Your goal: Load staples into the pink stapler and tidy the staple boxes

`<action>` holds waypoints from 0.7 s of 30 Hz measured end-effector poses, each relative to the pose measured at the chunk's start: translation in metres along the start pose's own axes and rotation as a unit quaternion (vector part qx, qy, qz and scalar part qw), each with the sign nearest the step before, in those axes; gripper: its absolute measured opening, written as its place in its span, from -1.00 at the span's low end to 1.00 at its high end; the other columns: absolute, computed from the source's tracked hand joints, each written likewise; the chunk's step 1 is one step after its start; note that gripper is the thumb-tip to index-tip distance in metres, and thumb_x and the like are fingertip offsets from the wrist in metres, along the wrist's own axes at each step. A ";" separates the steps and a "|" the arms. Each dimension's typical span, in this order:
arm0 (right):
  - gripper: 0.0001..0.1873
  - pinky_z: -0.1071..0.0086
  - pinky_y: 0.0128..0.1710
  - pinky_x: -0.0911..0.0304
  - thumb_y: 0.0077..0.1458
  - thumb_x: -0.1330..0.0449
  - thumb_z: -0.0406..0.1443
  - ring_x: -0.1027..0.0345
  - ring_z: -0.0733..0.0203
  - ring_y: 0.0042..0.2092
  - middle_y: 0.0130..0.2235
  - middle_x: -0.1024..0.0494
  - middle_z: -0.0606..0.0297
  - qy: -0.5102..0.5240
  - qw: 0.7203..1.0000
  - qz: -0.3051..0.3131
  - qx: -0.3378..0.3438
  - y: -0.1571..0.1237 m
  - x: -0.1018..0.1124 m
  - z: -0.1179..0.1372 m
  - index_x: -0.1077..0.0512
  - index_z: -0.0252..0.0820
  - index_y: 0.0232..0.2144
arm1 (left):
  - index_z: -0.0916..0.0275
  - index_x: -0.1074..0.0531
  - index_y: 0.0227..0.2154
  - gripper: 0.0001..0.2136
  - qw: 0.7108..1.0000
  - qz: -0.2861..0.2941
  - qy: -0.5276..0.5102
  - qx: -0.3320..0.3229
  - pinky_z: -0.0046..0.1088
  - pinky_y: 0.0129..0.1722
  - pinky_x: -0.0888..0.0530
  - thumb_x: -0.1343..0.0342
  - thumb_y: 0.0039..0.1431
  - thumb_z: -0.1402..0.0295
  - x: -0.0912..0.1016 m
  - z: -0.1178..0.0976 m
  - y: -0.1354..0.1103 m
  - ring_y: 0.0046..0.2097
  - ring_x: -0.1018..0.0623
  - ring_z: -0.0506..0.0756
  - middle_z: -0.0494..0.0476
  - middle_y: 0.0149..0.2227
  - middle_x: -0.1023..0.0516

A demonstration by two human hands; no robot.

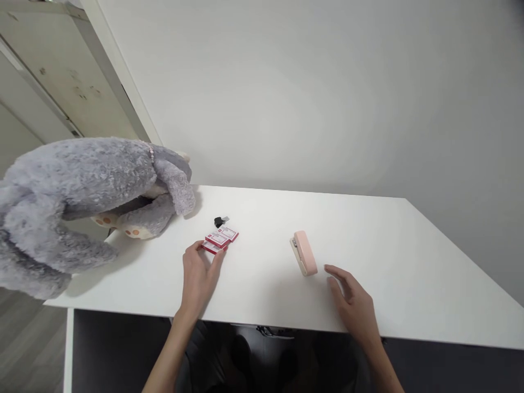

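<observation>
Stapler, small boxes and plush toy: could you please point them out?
Stapler [306, 252], head view: on its pink top.
Small boxes [217, 239], head view: on the middle box's printed face.
Plush toy [92, 172], head view: on its grey body.

A pink stapler [306, 252] lies on a white desk [380, 240]. Left of the stapler, my left hand [200, 277] holds the nearest of some overlapping red-and-white boxes [217, 239] between thumb and fingers. Just right of the stapler, my right hand [355, 305] is loosely curved, holding nothing. Well left of the stapler slumps a fluffy grey plush toy [94, 169].
</observation>
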State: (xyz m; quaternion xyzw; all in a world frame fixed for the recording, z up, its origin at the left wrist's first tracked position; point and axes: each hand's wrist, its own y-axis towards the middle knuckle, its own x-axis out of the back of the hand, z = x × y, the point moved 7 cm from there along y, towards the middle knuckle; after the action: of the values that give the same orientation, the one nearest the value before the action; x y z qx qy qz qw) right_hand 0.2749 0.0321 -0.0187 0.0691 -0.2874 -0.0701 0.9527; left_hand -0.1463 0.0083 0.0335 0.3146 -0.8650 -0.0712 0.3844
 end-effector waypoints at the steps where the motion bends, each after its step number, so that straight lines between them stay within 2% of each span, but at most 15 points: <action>1: -0.60 -0.04 0.21 -0.41 0.35 -0.10 0.00 -0.50 -0.13 0.21 0.16 -0.64 0.20 0.001 1.000 0.002 -0.002 0.000 0.000 0.000 -0.56 0.03 0.05 | 0.28 -0.26 0.25 -0.36 1.000 -0.004 -0.001 -0.002 0.16 0.24 -0.43 -0.19 0.30 -0.05 0.001 0.000 0.000 0.24 -0.43 0.42 0.43 0.17 -0.41; 5: -0.62 -0.08 0.27 -0.36 0.35 -0.10 -0.01 -0.48 -0.12 0.22 0.16 -0.63 0.20 0.008 1.000 0.005 -0.001 0.000 -0.001 0.001 -0.56 0.03 0.03 | 0.32 -0.20 0.29 -0.44 0.999 -0.019 0.022 -0.042 0.18 0.28 -0.37 -0.05 0.41 0.06 0.001 0.000 -0.002 0.28 -0.39 0.43 0.50 0.23 -0.36; 9: -0.63 -0.08 0.26 -0.38 0.34 -0.11 -0.02 -0.50 -0.13 0.21 0.14 -0.64 0.18 0.009 1.000 0.000 0.007 0.000 0.000 0.003 -0.57 0.02 0.01 | 0.36 -0.22 0.28 -0.52 0.993 -0.042 0.067 -0.084 0.23 0.28 -0.33 0.02 0.44 0.18 0.001 -0.002 -0.001 0.25 -0.41 0.45 0.53 0.19 -0.40; 14: -0.64 -0.08 0.25 -0.39 0.34 -0.10 -0.02 -0.50 -0.13 0.21 0.14 -0.64 0.19 0.008 1.000 -0.004 0.014 0.000 0.001 0.005 -0.58 0.03 -0.02 | 0.35 -0.22 0.27 -0.55 0.990 -0.069 0.098 -0.076 0.24 0.31 -0.28 0.02 0.44 0.23 0.004 -0.001 0.000 0.27 -0.39 0.45 0.52 0.19 -0.41; 21: -0.66 -0.07 0.27 -0.38 0.34 -0.12 -0.04 -0.50 -0.12 0.21 0.16 -0.63 0.19 0.015 1.000 -0.004 0.011 -0.001 0.000 0.004 -0.58 0.03 -0.03 | 0.34 -0.25 0.27 -0.59 0.987 -0.060 0.127 -0.083 0.26 0.33 -0.25 0.10 0.46 0.30 -0.003 0.004 -0.002 0.31 -0.35 0.45 0.52 0.23 -0.40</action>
State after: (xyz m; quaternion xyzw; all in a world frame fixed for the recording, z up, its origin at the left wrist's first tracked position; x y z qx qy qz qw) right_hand 0.2730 0.0306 -0.0156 0.0816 -0.2732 -0.0692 0.9560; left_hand -0.1467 0.0083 0.0286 0.3391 -0.7800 -0.1251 0.5109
